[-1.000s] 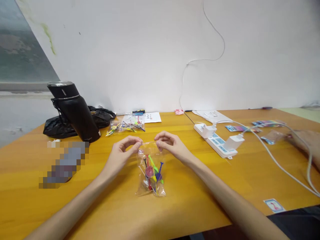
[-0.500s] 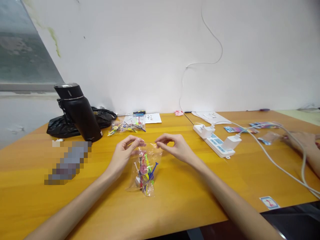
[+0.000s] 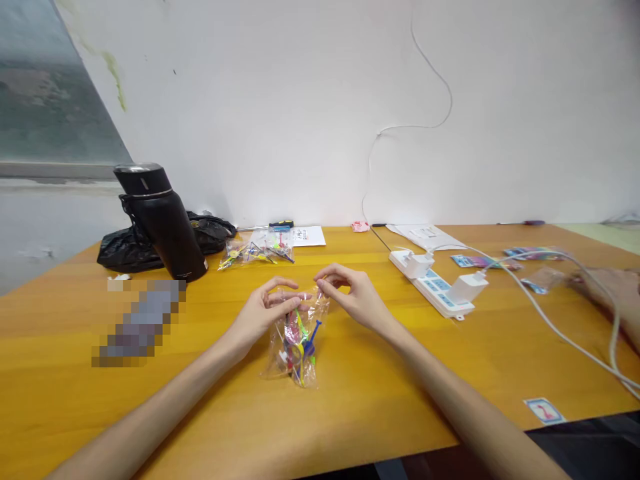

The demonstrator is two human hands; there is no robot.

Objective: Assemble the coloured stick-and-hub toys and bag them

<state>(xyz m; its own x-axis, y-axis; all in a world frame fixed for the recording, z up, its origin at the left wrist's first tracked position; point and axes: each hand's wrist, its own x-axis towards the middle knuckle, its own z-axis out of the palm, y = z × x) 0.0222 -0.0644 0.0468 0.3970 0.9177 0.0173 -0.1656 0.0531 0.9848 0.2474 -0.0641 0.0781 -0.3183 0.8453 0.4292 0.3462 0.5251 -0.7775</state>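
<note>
Between my hands, a clear plastic bag (image 3: 295, 347) hangs over the table with several small colourful plastic pieces in it, among them a blue stick-like one, yellow rings and a pink disc. My left hand (image 3: 263, 313) is closed on the bag's upper left part, thumb laid across the film. At the bag's upper right corner, my right hand (image 3: 353, 293) pinches the film between thumb and fingertips. Behind them on the table lies another clear bag of similar pieces (image 3: 257, 251).
A black bottle (image 3: 163, 223) stands at left before a black plastic bag (image 3: 127, 250); a blurred-out object (image 3: 143, 323) lies nearer. At right are a white power strip (image 3: 433, 283) with chargers, loose white cables (image 3: 555, 327), colourful packets (image 3: 487, 262) and another person's hand (image 3: 603, 290).
My left hand has slid right and slightly down along the bag's top, its thumb now over the film. The right hand keeps its pinch. The view has shifted slightly.
</note>
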